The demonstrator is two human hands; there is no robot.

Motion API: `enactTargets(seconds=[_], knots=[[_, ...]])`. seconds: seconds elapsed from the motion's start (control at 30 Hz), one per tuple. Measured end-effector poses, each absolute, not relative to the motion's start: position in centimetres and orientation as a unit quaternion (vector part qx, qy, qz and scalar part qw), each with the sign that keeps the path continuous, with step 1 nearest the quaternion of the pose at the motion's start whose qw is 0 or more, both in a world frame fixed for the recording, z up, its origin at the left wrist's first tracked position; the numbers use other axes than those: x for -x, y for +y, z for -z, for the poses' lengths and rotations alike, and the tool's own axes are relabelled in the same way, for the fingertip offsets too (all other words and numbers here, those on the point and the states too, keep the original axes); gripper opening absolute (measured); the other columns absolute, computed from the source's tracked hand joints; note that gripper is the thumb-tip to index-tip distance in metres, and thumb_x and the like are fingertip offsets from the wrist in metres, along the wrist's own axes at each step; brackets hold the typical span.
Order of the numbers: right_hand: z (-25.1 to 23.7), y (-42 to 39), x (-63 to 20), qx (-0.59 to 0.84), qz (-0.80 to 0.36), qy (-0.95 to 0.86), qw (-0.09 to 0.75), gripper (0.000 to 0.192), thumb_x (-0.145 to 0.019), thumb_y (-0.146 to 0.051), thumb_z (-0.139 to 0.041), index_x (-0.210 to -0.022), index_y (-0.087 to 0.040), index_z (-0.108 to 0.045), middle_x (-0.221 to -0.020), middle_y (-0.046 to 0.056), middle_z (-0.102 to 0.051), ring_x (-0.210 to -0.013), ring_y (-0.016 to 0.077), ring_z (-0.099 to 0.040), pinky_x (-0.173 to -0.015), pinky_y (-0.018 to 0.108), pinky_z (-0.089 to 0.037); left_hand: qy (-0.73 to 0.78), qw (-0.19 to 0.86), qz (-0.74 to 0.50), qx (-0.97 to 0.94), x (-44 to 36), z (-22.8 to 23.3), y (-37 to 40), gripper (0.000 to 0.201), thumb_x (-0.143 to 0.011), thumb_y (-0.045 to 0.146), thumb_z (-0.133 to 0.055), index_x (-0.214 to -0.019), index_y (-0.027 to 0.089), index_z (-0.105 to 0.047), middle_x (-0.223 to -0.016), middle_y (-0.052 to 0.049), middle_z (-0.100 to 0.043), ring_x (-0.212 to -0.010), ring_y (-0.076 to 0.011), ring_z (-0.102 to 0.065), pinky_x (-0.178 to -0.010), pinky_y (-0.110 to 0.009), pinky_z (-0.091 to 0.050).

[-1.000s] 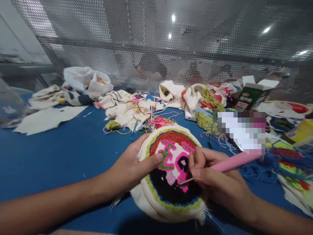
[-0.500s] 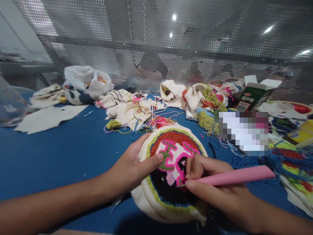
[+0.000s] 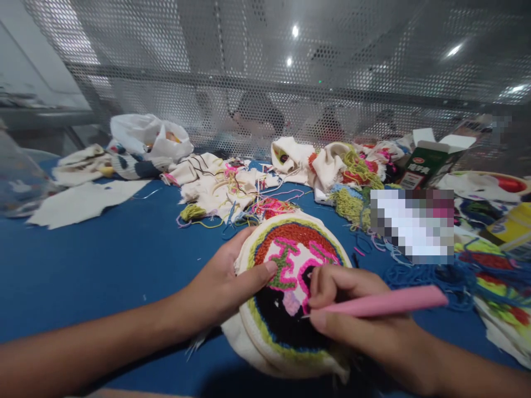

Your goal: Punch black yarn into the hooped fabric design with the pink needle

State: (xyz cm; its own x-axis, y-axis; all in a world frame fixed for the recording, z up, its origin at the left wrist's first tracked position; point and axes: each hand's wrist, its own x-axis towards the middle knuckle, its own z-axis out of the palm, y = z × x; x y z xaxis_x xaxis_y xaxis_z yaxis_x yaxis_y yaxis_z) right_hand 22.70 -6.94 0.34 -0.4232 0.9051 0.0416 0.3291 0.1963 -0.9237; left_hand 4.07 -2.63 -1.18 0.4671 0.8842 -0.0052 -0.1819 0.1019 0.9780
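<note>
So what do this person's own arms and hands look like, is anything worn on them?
Both are bare. The left hand and right hand show no gloves, rings or wristbands, and both forearms are uncovered to the picture's edge, with no sleeve in view. The fingers are bare too, nails short and unpainted.

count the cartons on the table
1: a green and white carton, flaps open, at the far right by the mesh wall. A yellow pack at the right edge may be another; fabric piles could hide more.

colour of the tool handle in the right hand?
Pink: the punch needle handle, gripped by the right hand, head view.
</note>
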Motion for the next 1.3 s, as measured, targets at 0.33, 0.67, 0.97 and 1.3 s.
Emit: enactTargets(seconds=[0.33, 0.67, 0.97, 1.3], knots=[[0.3, -6.9, -23.1, 0.417, -0.553, -0.575, 0.435, 0.019, -0.07, -0.023, -0.056, -0.057, -0.017, -0.043, -0.059, -0.002, -0.044, -0.053, 0.0087, -0.035, -0.044, 0.021, -0.025, 0.311, 0.704, -0.396, -0.5, -4.2, 1.4, -2.6, 0.043, -0.073, 0.027, -0.066, -0.11, 0.018, -0.047, -0.102, -0.007, -0.067, -0.091, -0.0229, -0.063, -0.071, -0.025, -0.053], [-0.1, -7.2, -23.0, 0.442, -0.496, -0.647, 0.375, 0.022, -0.076, -0.029, -0.053, -0.06, -0.019, -0.043, -0.059, -0.002, -0.044, -0.056, 0.0105, -0.037, -0.05, 0.023, -0.029, 0.316, 0.693, -0.399, -0.51, -4.1, 1.4, -2.7, 0.041, -0.074, 0.025, -0.065, -0.109, 0.018, -0.047, -0.1, -0.005, -0.067, -0.086, -0.019, -0.064, -0.07, -0.022, -0.053], [1.2, -7.5, -22.2, 0.361, -0.259, -0.832, 0.331, 0.022, -0.08, -0.021, -0.054, -0.064, -0.02, -0.038, -0.061, -0.004, -0.045, -0.055, 0.0086, -0.041, -0.051, 0.02, -0.03, 0.327, 0.651, -0.412, -0.547, -4.1, 2.1, -2.5, 0.036, -0.076, 0.025, -0.062, -0.108, 0.018, -0.048, -0.101, -0.003, -0.067, -0.087, -0.0174, -0.063, -0.072, -0.021, -0.051], [0.5, -6.9, -22.1, 0.341, -0.226, -0.87, 0.277, 0.016, -0.078, -0.018, -0.058, -0.07, -0.018, -0.044, -0.067, -0.003, -0.048, -0.057, 0.0067, -0.042, -0.054, 0.017, -0.033, 0.322, 0.662, -0.409, -0.539, -4.3, 2.0, -2.3, 0.037, -0.075, 0.025, -0.063, -0.109, 0.019, -0.049, -0.097, -0.003, -0.068, -0.084, -0.0176, -0.063, -0.071, -0.023, -0.051]])
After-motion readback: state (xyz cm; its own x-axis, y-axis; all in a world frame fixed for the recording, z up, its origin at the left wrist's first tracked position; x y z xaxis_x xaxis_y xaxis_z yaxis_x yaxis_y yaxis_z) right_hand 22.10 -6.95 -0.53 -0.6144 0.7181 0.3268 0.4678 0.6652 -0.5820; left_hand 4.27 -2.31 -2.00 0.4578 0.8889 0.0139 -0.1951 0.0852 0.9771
